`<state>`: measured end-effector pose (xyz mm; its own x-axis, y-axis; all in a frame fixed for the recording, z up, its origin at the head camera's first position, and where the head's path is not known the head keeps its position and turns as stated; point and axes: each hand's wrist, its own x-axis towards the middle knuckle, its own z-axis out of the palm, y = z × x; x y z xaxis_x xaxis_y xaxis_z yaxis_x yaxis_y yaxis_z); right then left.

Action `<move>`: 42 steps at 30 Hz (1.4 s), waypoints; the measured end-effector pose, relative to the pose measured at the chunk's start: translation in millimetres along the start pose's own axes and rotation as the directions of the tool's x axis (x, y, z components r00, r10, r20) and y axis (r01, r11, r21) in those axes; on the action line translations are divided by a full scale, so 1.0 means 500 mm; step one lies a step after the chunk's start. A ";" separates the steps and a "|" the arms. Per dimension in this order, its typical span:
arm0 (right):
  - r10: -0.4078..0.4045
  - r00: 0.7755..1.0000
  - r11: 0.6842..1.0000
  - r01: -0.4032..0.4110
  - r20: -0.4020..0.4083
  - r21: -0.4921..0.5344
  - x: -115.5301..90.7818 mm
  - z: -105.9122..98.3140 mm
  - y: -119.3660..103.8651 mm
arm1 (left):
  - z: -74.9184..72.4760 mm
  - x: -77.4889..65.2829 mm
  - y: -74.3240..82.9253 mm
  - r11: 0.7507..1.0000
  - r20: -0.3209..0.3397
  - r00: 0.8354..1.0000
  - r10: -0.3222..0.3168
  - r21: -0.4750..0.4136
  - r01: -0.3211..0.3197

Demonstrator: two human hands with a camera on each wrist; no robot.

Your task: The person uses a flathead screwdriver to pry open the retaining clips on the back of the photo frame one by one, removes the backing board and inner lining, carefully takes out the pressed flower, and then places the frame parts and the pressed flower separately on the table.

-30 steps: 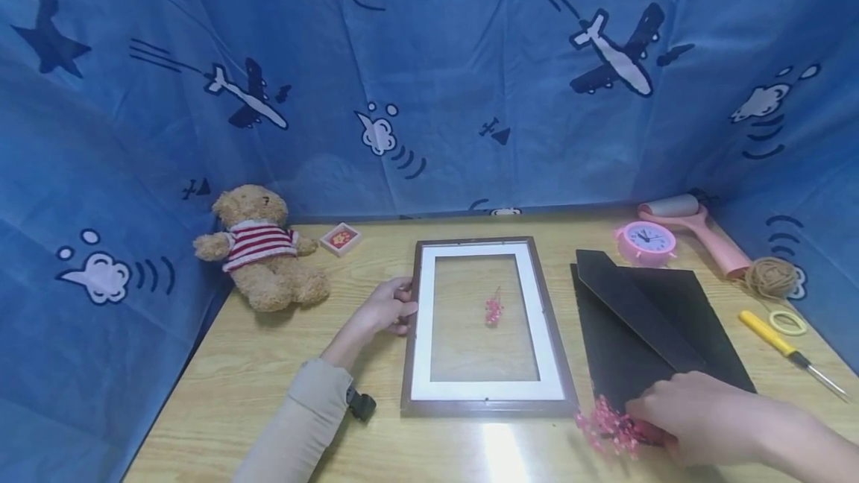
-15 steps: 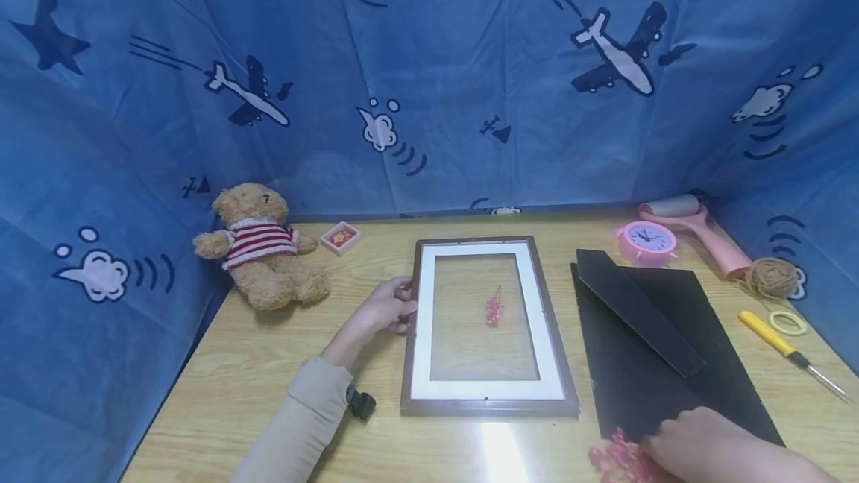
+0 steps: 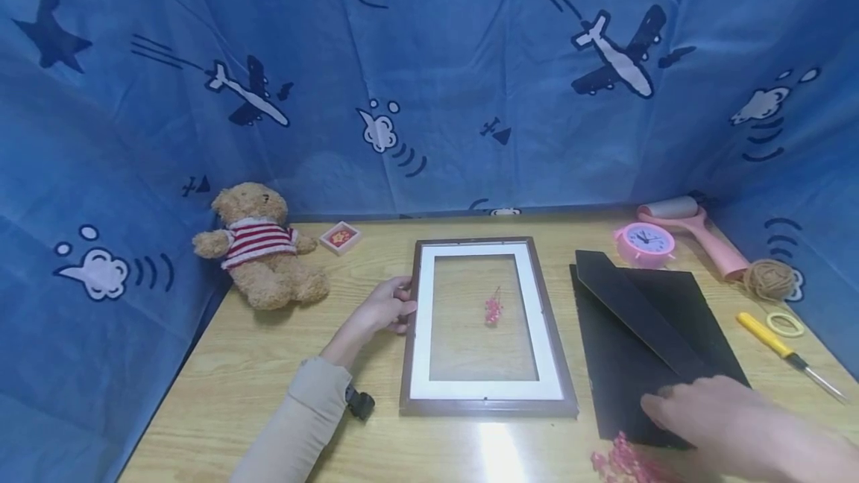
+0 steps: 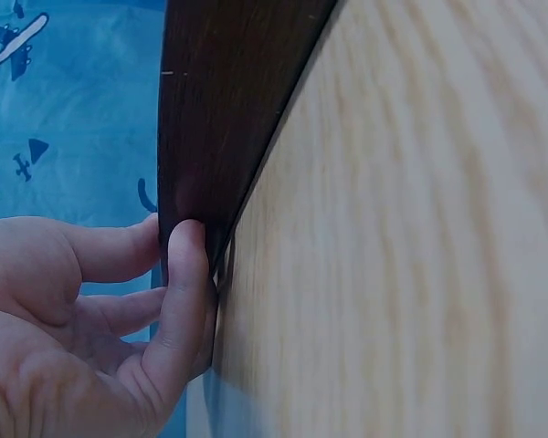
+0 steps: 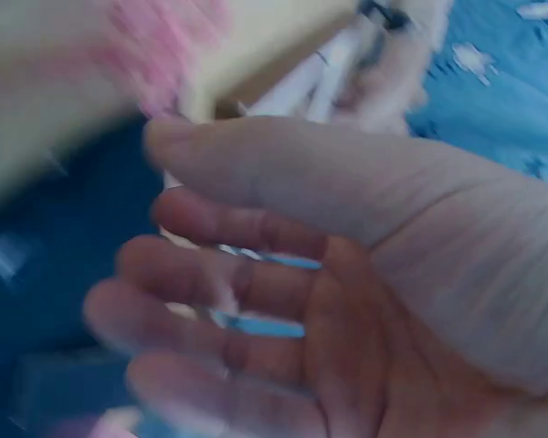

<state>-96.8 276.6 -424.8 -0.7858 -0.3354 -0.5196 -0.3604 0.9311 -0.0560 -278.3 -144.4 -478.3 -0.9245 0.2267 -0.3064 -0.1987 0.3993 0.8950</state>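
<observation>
A brown picture frame (image 3: 558,349) with a white inner border lies on the wooden table. My left hand (image 3: 384,309) holds its left edge; in the left wrist view, thumb and curled fingers meet the frame's dark side (image 4: 233,109). Inside the frame opening is a small pink flower sprig (image 3: 493,309). My right hand (image 3: 718,416) is over the near right part of a black backing board (image 3: 620,386) with a stand strip. A pink flower bunch (image 3: 624,461) lies at the table's near side, apart from that hand. The blurred right wrist view shows loosely bent fingers (image 5: 247,283) holding nothing.
At the back left sit a teddy bear (image 3: 262,248) and a small pink box (image 3: 340,238). On the right are a pink alarm clock (image 3: 646,244), lint roller (image 3: 718,244), twine ball (image 3: 770,279), yellow-handled screwdriver (image 3: 765,334) and pale yellow ring (image 3: 785,325). Blue curtain (image 3: 429,95) encloses the table.
My right hand moved the pink flower bunch nearer, let it go, then lifted up and away over the black board. The left hand stays on the frame.
</observation>
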 end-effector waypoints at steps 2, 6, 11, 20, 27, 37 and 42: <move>-0.032 0.994 0.999 0.031 -0.105 -0.010 0.000 -0.043 0.009 | -0.001 0.001 -0.002 1.000 -0.001 1.000 0.001 -0.004 -0.001; -0.152 0.931 0.987 0.128 -0.331 -0.094 0.015 -0.116 0.019 | -0.001 0.005 -0.008 1.000 0.007 1.000 0.002 -0.011 -0.002; -0.289 0.829 0.957 0.239 -0.479 -0.164 0.077 -0.169 0.014 | 0.002 0.005 -0.011 1.000 0.012 1.000 0.003 -0.010 -0.003; -0.426 0.716 0.903 0.372 -0.552 -0.215 0.199 -0.221 -0.018 | 0.003 0.003 -0.010 1.000 0.011 1.000 0.010 -0.009 -0.010; -0.491 0.701 0.871 0.403 -0.517 -0.280 0.293 -0.226 -0.035 | 0.000 0.001 -0.011 1.000 0.010 1.000 0.013 -0.022 -0.013; -0.516 0.695 0.854 0.459 -0.500 -0.245 0.356 -0.206 -0.048 | 0.000 0.001 -0.009 1.000 0.005 1.000 0.021 -0.022 -0.020; -0.548 0.665 0.828 0.518 -0.507 -0.215 0.380 -0.193 -0.063 | -0.001 0.001 -0.006 1.000 -0.002 1.000 0.012 -0.025 -0.012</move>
<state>-283.2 169.7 -439.2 -0.5798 -0.8062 0.1177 -0.8138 0.5659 -0.1321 -278.4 -146.2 -481.0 -0.9275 0.2299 -0.2949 -0.1954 0.3744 0.9064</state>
